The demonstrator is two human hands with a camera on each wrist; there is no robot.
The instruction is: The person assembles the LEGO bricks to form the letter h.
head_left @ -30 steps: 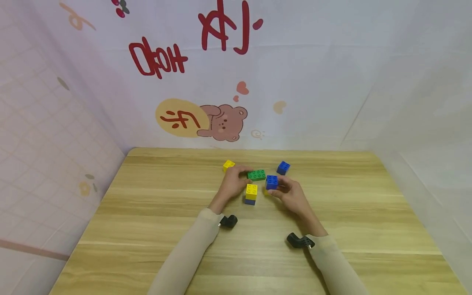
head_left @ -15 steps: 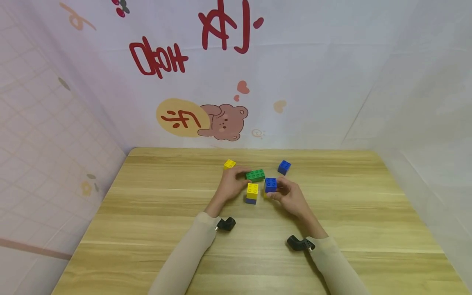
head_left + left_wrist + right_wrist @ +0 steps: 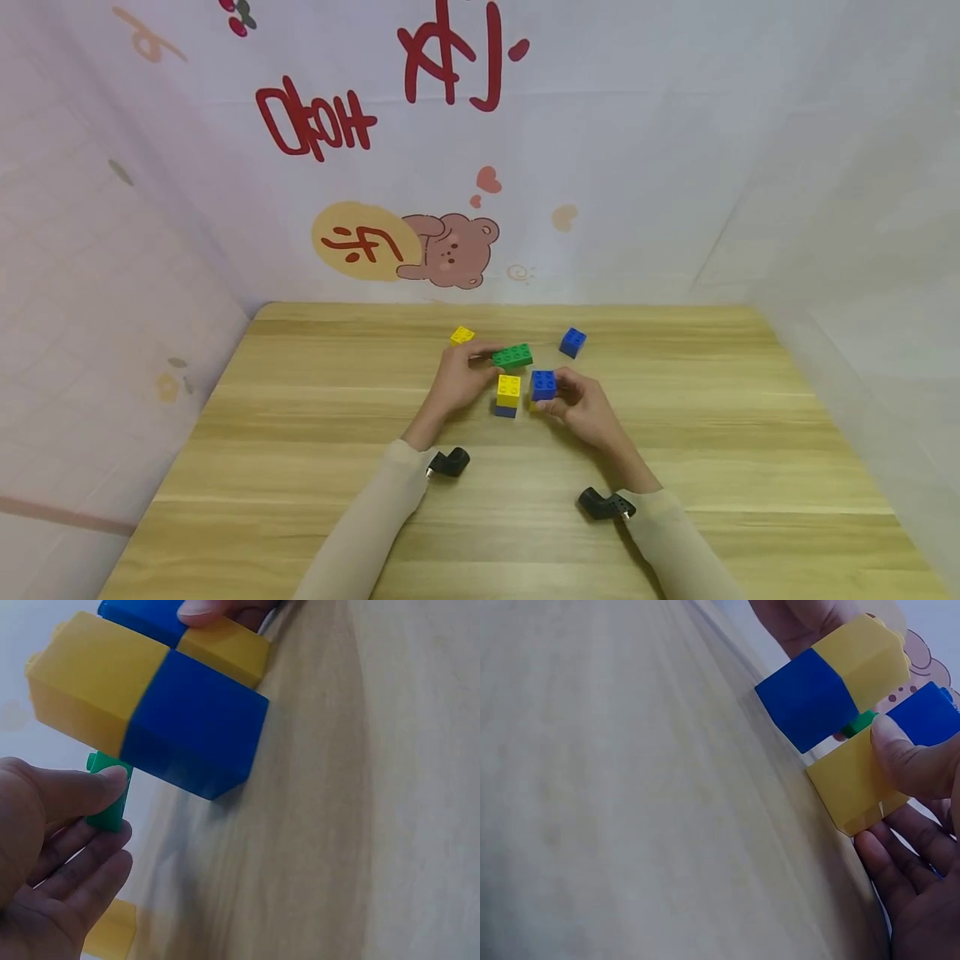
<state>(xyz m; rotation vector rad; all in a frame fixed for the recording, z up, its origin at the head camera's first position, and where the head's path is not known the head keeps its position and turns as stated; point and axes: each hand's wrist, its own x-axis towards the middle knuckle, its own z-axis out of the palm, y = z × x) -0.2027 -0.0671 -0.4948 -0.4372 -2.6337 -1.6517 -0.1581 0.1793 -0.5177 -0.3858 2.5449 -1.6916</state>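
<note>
My left hand (image 3: 459,377) pinches one end of a long green building brick (image 3: 513,357) between thumb and fingers; the left wrist view shows the green brick (image 3: 109,796) raised off the table. My right hand (image 3: 587,407) grips a two-brick stack, a blue brick (image 3: 543,384) on top of a yellow brick (image 3: 847,784), with the thumb on the yellow one's side. Between the hands stands another stack, a yellow brick (image 3: 508,388) over a blue brick (image 3: 506,411). In the head view the held stack is right beside it.
A loose yellow brick (image 3: 462,335) lies behind my left hand, partly hidden by it. A loose blue brick (image 3: 573,342) sits farther back on the right. The wooden table (image 3: 315,483) ends at a patterned white cloth wall (image 3: 630,183).
The right hand has brought its blue-and-yellow stack left and slightly nearer, closer to the standing stack. The left hand has moved slightly left with the green brick, which is now more tilted.
</note>
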